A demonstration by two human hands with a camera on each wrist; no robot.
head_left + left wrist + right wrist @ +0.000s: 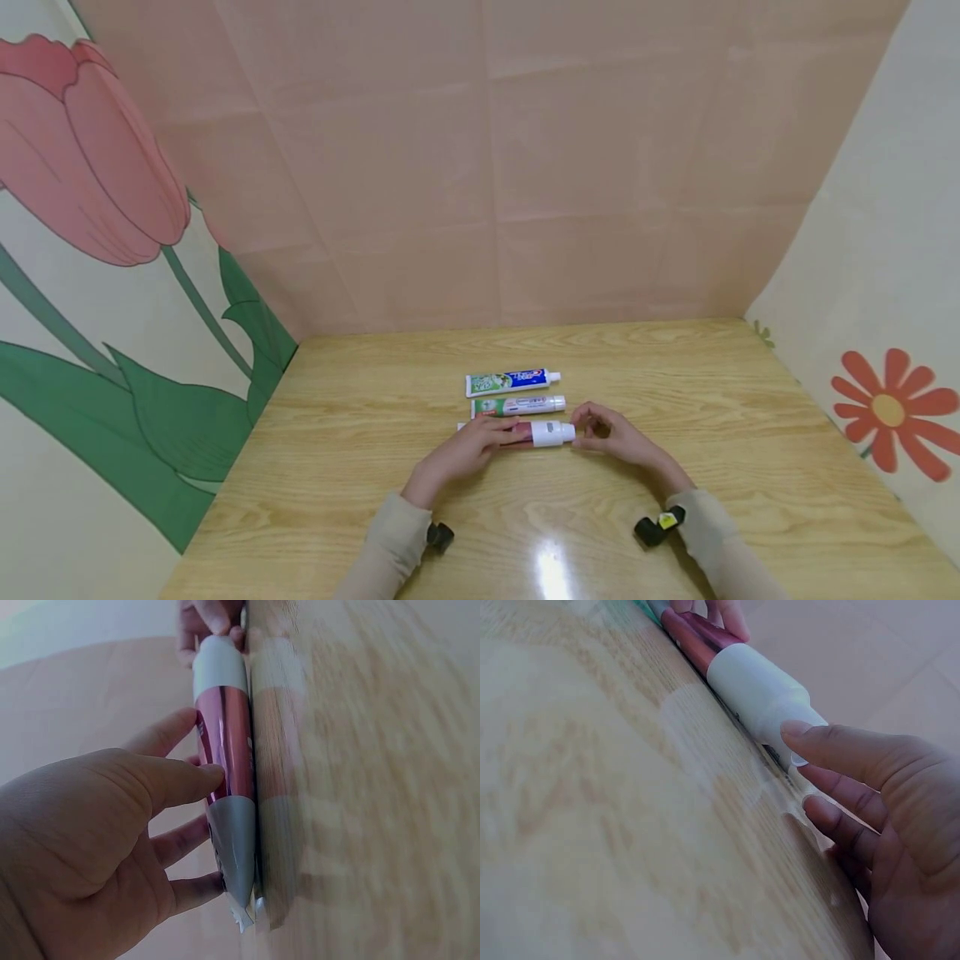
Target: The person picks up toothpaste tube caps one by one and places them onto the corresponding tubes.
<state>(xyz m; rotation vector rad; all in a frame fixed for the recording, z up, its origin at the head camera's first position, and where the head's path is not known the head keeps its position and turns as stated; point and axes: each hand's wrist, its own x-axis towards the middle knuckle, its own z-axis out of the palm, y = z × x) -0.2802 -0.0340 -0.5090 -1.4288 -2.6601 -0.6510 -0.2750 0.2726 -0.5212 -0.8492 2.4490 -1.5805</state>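
Note:
A red and white toothpaste tube [547, 433] lies flat on the wooden table, its white cap [769, 705] pointing right. My left hand [468, 446] holds it by the left half; in the left wrist view the thumb [199, 784] lies on the near side and the fingers reach round the far side. At the cap end is my right hand [615, 435], thumb and forefinger bent about the cap's tip. The right wrist view shows that thumb [832, 746] against the cap. Part of the tube is hidden under my left hand.
Just behind lies a green and white toothpaste tube [525, 406], and farther back a blue and green one [513, 382], both roughly parallel to the held tube. A pink cloth backdrop [487, 167] rises behind the table [360, 417]. Flower-printed panels [97, 167] stand at both sides.

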